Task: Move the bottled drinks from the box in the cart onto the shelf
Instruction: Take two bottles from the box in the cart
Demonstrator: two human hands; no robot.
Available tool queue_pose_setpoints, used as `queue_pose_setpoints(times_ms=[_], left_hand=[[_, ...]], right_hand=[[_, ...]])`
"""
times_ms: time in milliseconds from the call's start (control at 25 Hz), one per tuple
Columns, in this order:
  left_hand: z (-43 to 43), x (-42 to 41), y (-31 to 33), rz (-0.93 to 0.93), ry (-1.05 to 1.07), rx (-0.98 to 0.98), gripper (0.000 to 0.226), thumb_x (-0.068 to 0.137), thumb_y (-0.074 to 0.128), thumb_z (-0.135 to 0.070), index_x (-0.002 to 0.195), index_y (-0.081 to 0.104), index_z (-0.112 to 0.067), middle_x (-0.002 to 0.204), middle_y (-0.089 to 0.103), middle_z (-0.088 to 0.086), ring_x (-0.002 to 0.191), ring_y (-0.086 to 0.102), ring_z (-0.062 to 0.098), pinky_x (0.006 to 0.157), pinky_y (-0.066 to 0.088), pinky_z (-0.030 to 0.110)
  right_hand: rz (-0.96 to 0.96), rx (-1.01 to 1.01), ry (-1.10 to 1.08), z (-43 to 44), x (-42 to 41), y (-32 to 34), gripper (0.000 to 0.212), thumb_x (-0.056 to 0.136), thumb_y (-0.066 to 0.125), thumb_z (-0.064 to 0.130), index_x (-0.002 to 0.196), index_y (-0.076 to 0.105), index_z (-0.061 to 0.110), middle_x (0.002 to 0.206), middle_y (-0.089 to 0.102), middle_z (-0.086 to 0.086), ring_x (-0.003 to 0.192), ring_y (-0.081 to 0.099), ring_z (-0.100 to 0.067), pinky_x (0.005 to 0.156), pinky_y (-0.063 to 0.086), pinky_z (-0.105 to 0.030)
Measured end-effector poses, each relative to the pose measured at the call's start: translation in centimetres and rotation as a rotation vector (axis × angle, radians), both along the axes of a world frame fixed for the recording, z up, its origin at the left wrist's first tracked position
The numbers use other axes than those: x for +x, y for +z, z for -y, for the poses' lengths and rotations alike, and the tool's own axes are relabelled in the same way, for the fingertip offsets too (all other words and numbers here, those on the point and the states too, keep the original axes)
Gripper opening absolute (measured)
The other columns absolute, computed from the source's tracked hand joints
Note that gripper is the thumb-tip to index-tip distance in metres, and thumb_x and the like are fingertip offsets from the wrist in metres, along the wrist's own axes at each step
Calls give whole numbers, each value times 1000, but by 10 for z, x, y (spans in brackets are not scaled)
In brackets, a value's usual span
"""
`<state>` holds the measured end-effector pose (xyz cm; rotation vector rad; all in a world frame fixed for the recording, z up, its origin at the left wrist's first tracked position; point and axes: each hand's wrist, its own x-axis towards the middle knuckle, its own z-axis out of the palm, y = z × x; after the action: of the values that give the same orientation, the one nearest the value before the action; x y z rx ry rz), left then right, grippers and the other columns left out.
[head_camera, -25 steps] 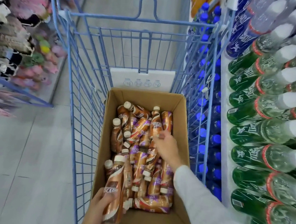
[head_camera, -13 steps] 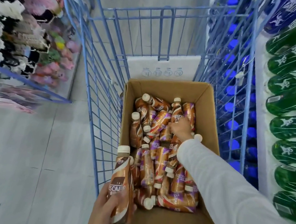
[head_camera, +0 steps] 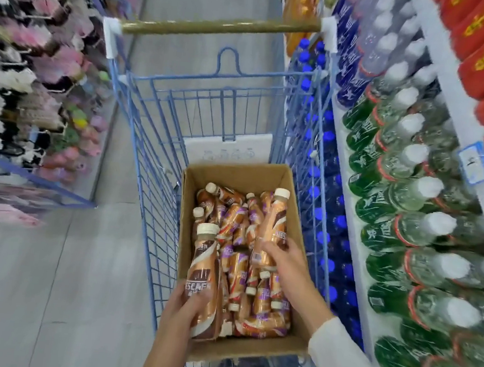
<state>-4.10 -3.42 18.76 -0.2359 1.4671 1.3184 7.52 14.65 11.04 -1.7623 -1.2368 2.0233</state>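
I have a drink in each hand. My left hand (head_camera: 184,308) is curled round the lower body of the left bottle (head_camera: 203,277), which stands upright over the near left corner of the box (head_camera: 248,351). My right hand (head_camera: 283,261) grips the right bottle (head_camera: 271,230) low on its body, fingers wrapped across the label, and the bottle leans a little with its cap (head_camera: 282,193) pointing up and away from me. Both bottles are raised above the pile (head_camera: 241,242) lying loose in the box. The box sits in the cart (head_camera: 153,174), and the shelf (head_camera: 349,220) runs just beside the cart on my right, its nearest rows full of green bottles (head_camera: 379,217). I judge these bottles to be full, so moderately heavy for their size, stiff enough to squeeze firmly and not fragile. The glossy sleeve looks slippery, though. The body narrows toward the neck, so a wrap round the wide lower half, as I have now, should hold better than a pinch at the cap. The pile lies criss-cross, so lifting one bottle may roll its neighbours. I cannot see a free slot for these on the shelf from here.
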Motion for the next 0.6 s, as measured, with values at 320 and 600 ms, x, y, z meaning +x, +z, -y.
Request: queue_pose_setpoints(times_ms=[320,600], left_hand=[[-14,50,69,-90,-192,154,65,64,87,-40,124,63,-32,125,70,4,108,70,28,85,57,47],[-17,148,115,-98,-344,272,61,50,89,-31,107,70,-38,124,69,3,109,68,26,96,53,49]], right_hand=[[-245,58,-221,94,91,130,84,60,83,39,137,51,28,119,73,5,112,69,-22,100,52,-55],[-304,284,-506,150,187,220,57,53,74,24,109,68,30,93,77,2,85,71,-12,79,57,-39]])
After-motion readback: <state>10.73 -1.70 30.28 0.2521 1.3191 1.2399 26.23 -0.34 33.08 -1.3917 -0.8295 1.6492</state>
